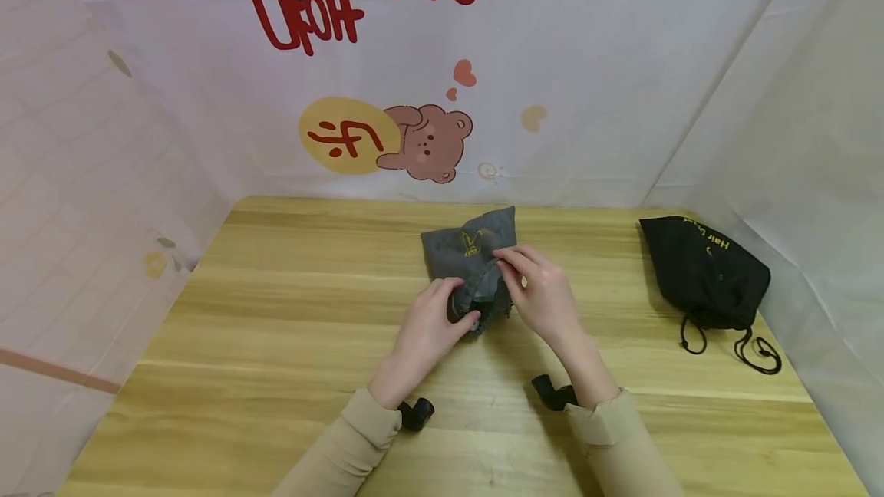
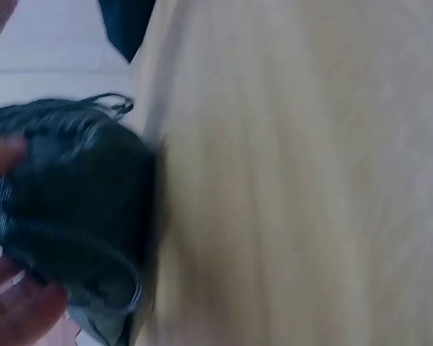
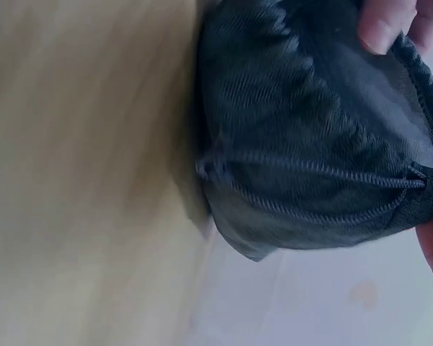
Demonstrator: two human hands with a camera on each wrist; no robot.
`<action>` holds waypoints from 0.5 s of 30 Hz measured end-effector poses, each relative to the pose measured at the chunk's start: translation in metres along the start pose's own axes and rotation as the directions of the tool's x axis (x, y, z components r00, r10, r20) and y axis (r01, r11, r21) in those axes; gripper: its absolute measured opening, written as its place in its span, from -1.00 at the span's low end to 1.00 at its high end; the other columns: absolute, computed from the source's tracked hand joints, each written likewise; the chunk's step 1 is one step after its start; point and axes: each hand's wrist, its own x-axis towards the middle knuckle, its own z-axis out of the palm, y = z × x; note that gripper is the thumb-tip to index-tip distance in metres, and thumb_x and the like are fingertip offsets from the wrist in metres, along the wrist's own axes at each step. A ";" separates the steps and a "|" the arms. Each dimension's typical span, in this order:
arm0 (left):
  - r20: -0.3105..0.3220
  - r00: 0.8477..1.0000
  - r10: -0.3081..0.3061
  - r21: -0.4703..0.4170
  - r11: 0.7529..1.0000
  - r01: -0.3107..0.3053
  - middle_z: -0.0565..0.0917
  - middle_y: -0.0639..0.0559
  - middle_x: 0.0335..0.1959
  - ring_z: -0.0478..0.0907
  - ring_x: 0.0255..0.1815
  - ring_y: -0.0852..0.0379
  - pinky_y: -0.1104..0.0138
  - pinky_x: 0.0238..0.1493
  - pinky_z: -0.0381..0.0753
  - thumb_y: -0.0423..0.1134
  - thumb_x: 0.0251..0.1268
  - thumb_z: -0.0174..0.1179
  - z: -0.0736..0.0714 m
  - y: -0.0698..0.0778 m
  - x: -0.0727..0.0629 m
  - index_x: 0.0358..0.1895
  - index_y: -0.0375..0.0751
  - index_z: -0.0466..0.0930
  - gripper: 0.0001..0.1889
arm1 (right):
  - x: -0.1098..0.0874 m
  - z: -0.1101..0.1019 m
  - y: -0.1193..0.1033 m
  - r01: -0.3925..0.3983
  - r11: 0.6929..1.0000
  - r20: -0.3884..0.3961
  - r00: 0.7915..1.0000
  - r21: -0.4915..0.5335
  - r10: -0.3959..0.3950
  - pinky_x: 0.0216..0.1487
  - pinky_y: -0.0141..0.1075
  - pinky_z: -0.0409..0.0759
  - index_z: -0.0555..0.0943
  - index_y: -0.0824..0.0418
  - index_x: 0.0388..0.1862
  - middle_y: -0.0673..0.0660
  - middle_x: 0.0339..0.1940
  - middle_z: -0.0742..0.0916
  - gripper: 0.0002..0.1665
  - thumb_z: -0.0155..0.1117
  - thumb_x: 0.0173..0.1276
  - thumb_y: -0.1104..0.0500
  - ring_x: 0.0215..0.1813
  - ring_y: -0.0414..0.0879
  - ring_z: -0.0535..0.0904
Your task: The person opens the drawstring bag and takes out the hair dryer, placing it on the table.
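Observation:
A grey drawstring pouch [image 1: 470, 242] with a yellow rabbit-like print lies on the table, its gathered mouth toward the person. My left hand [image 1: 431, 320] grips the left side of the mouth, with the thumb at the opening and fingers outside. On the right side, my right hand [image 1: 545, 290] pinches the rim between thumb and fingers. The mouth gapes between the hands, and its inside looks dark. In the right wrist view, the pouch's cord [image 3: 310, 169] runs along the gathered edge. The left wrist view shows the pouch [image 2: 79, 194] blurred.
A black drawstring bag [image 1: 704, 274] with yellow lettering lies at the right of the wooden table [image 1: 242, 328], its cords trailing toward the front. White printed cloth [image 1: 587, 60] hangs behind the table. Small black devices [image 1: 417, 414] sit by both wrists.

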 end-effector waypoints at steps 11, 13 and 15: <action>-0.080 0.997 0.000 0.004 1.000 0.001 0.73 -0.19 0.10 0.72 0.13 -0.19 0.01 0.13 0.76 -0.43 0.26 0.47 0.002 -0.002 -0.001 0.33 -0.22 0.58 -0.45 | 0.023 -0.012 0.006 0.071 0.994 0.148 0.987 -0.088 -0.057 -0.20 -0.12 0.80 0.79 0.35 -0.02 0.26 -0.12 0.82 -0.81 0.38 0.43 0.38 -0.20 0.10 0.81; -0.074 0.997 -0.007 -0.015 1.000 0.006 0.72 -0.20 0.14 0.71 0.17 -0.20 0.01 0.15 0.76 -0.49 0.28 0.41 0.002 -0.004 -0.001 0.36 -0.22 0.57 -0.44 | 0.024 -0.013 0.006 0.058 0.995 0.163 0.986 -0.087 -0.043 -0.17 -0.11 0.80 0.78 0.35 -0.01 0.26 -0.11 0.81 -0.81 0.36 0.44 0.40 -0.17 0.12 0.81; -0.071 0.997 -0.011 -0.035 0.999 0.009 0.71 -0.22 0.20 0.70 0.23 -0.22 0.00 0.20 0.75 -0.54 0.29 0.36 0.001 -0.008 -0.002 0.38 -0.23 0.56 -0.44 | 0.024 -0.013 0.006 0.055 0.995 0.169 0.985 -0.088 -0.039 -0.14 -0.09 0.81 0.78 0.35 -0.01 0.26 -0.11 0.81 -0.81 0.35 0.44 0.41 -0.14 0.14 0.81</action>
